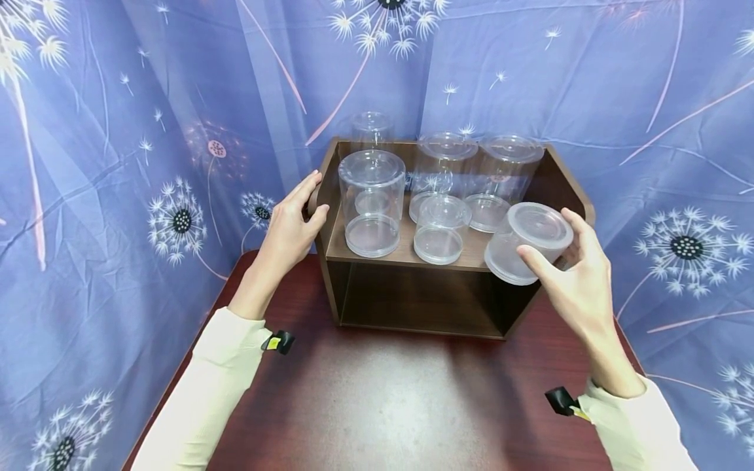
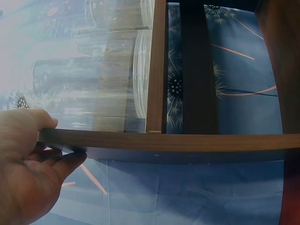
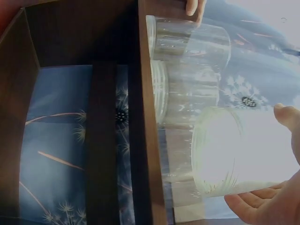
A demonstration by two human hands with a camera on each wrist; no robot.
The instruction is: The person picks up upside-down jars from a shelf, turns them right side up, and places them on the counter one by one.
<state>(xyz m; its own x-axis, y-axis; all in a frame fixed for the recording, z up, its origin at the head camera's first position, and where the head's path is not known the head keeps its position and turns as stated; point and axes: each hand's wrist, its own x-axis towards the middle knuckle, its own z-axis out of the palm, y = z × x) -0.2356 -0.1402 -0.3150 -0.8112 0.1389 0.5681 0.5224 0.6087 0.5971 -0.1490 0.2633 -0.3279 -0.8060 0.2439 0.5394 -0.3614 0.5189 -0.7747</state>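
My right hand (image 1: 580, 281) grips a cloudy plastic jar (image 1: 521, 245), thumb on the near side and fingers behind it. That jar is tilted at the front right of a brown wooden shelf (image 1: 406, 260); in the right wrist view its base (image 3: 213, 152) appears just off the shelf's front edge. At the left, my left hand (image 1: 288, 226) pinches the shelf's side panel (image 2: 117, 139), thumb inside and fingers outside. Between the hands, a tall clear jar (image 1: 371, 203) and a shorter clear jar (image 1: 442, 232) stand upright at the front of the upper level.
Behind them stand more clear jars: one at back left (image 1: 372, 127), one at back middle (image 1: 446, 163) and one at back right (image 1: 509, 170). The shelf's lower compartment (image 1: 418, 301) opens toward me. A reddish-brown table (image 1: 377, 392) carries the shelf, and a blue dandelion-print curtain (image 1: 194, 118) surrounds it.
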